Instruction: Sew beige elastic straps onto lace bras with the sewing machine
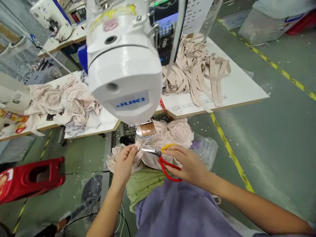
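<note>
Fabric strips (194, 72) are lying on the tabletop (243, 86), right of the sewing machine (123, 69). Garment heap (74, 95) is lying left, lace cups (181, 131) in front

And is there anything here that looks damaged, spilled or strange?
Nothing looks clearly damaged. The metal-bladed scissors in the right hand have mismatched handles, one yellow, one red. Small pale scraps litter the green floor, like unswept waste.
</note>
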The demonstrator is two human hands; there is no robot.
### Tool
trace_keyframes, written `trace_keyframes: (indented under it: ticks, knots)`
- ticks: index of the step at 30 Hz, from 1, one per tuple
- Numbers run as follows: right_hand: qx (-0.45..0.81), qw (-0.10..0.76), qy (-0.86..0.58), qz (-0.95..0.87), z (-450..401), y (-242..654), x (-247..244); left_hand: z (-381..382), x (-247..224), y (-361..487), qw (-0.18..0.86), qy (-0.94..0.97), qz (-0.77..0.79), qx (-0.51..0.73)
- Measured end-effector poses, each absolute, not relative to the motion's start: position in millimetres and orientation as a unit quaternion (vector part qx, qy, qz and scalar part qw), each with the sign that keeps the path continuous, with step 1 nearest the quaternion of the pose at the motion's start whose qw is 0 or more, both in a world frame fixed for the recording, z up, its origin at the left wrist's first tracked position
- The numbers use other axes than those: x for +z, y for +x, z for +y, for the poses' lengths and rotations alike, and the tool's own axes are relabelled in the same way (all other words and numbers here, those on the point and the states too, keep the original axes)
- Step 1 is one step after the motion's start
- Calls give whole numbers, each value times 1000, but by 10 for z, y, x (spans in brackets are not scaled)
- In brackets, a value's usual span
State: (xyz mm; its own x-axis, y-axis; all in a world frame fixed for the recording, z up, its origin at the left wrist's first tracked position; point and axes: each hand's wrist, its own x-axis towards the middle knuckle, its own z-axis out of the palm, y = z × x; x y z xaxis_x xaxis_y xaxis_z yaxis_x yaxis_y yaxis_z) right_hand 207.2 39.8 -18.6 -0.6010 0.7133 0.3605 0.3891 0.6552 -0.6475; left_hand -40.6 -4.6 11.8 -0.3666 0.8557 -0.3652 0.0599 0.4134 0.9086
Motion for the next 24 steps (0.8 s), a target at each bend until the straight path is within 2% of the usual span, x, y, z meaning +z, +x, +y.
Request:
trace_keyframes:
  ticks: [3, 6, 9, 14, 19, 24]
  knots:
    - [268, 307, -311, -859, 446, 1902, -180, -38, 140, -348, 495, 345, 677, 422]
    - [285, 292, -311, -858, 520, 1843, -216, -28, 209, -334, 477, 396, 681, 389]
    - [331, 280, -305, -848, 537, 1873, -261, -15, 266, -323, 457, 423, 692, 366]
    - [409, 275, -365, -790, 429, 2054, -342, 16, 292, -289, 489, 417, 675, 363]
    - [416, 302, -387, -765, 307, 2130, -362, 52, 273, -296, 472, 426, 677, 370]
    - [428, 277, -374, -775, 337, 1983, -331, 84, 305, -308, 470, 451, 680, 337]
